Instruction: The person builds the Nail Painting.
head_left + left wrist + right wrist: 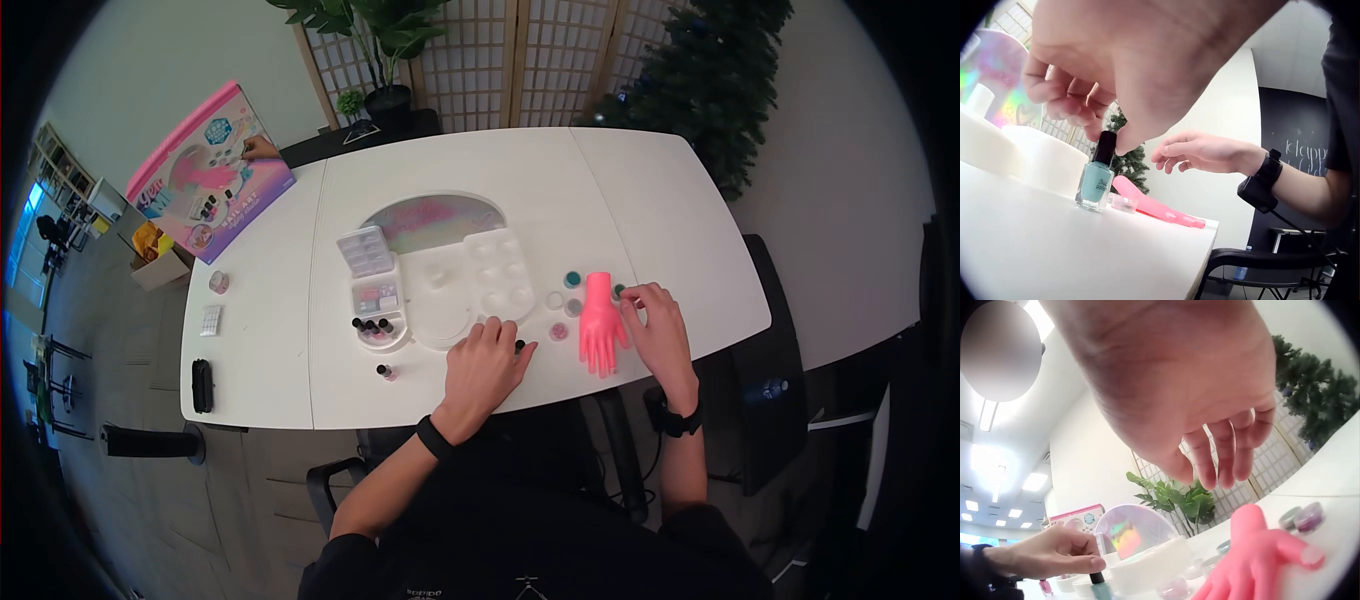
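Observation:
My left hand (pixel 484 368) pinches the black cap of a teal nail polish bottle (pixel 1094 181) between thumb and index finger. The bottle stands upright on the white table, its cap just showing past the fingers in the head view. Over the table's right part, my right hand (pixel 657 328) hovers with fingers loosely bent and nothing in them. A pink model hand (pixel 600 325) lies beside it, fingers toward me. Small glitter pots surround the model hand: a teal pot (pixel 572 279), a pink pot (pixel 558 330) and a green pot (pixel 620 291) near my right fingertips.
A white nail-art station (pixel 440 318) fills the table's middle, with several polish bottles (pixel 372 326) at its left end. Another bottle (pixel 385 372) stands in front. At left are the product box (pixel 215 175), a black case (pixel 203 386) and a small clear jar (pixel 219 282).

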